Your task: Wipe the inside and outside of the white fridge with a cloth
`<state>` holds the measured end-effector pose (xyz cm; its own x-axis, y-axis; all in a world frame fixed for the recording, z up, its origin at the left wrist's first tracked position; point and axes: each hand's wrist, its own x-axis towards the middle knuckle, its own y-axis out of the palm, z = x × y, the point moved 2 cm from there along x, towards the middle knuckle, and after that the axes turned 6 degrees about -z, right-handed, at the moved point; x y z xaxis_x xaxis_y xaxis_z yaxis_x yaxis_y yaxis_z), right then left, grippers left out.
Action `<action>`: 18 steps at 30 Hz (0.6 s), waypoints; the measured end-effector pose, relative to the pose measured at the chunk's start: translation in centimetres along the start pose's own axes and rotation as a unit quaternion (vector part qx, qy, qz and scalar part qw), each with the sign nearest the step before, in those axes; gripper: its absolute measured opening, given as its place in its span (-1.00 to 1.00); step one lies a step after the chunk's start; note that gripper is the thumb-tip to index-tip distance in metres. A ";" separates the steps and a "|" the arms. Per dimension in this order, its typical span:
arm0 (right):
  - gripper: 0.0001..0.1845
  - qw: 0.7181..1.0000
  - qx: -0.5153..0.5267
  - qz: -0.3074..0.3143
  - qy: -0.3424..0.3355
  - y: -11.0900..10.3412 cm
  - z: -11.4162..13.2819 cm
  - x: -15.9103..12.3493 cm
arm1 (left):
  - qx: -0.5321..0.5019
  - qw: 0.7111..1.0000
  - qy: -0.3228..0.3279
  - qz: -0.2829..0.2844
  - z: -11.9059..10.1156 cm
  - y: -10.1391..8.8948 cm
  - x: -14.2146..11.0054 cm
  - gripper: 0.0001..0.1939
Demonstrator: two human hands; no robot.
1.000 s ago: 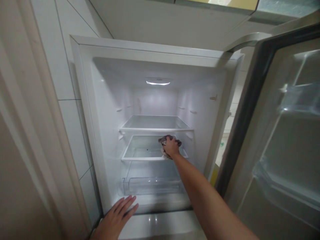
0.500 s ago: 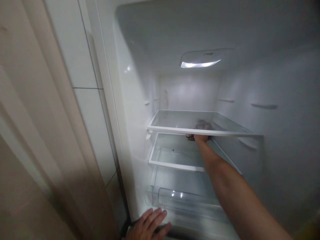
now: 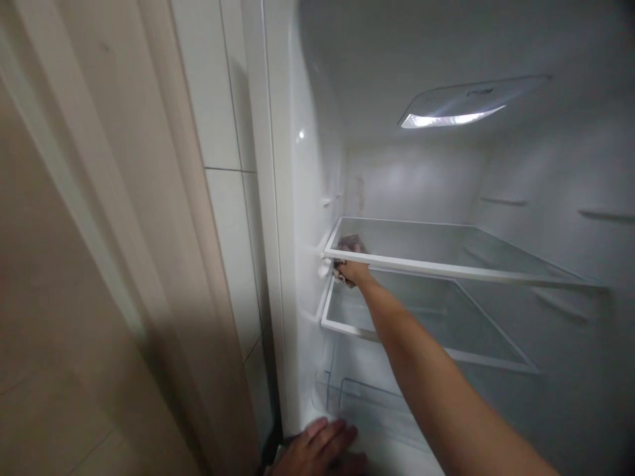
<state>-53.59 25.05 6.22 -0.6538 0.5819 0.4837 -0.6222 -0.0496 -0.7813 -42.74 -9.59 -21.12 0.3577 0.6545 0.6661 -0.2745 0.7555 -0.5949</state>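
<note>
My right hand [image 3: 355, 270] reaches into a refrigerator, between the upper glass shelf [image 3: 421, 264] and the lower glass shelf [image 3: 350, 328]. Its fingers are closed on a crumpled brownish cloth [image 3: 342, 272], close to the left inner wall [image 3: 310, 218]; part of the hand shows blurred through the upper glass. Whether the cloth touches the wall or the glass I cannot tell. Low in the view, my left hand [image 3: 317, 449] rests near the refrigerator's bottom front edge with its fingers stretched out and nothing in it.
A clear drawer [image 3: 372, 396] sits beneath the lower shelf. The lit lamp [image 3: 454, 119] is on the ceiling of the compartment. Shelf ledges [image 3: 608, 216] jut from the right wall. To the left stand white tiles [image 3: 231, 251] and a pale wooden door frame [image 3: 149, 165].
My right hand has moved with the cloth from the right part of the space between the shelves to the left wall. The view has turned left. My left hand stays low, fingers still outstretched.
</note>
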 end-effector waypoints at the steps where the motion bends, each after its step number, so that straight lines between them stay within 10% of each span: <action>1: -0.56 1.000 -0.004 0.019 0.000 -0.4 0.1 -0.1 | -0.007 1.000 0.000 0.011 0.1 -0.4 0.2 -0.39; 10: -0.68 0.981 -0.012 0.196 0.014 -8.0 -2.1 -7.3 | -0.174 0.960 -0.039 0.214 0.8 -2.9 1.4 0.35; 18: -0.29 0.975 -0.105 0.056 0.188 -16.8 -13.8 -14.1 | -0.196 0.950 -0.049 0.237 0.9 -3.5 1.2 0.28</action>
<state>-28.00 28.85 7.11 -0.4842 0.8404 0.2436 -0.4285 0.0150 -0.9034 -42.13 -11.41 -17.81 0.1869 0.9328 0.3081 -0.0237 0.3178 -0.9479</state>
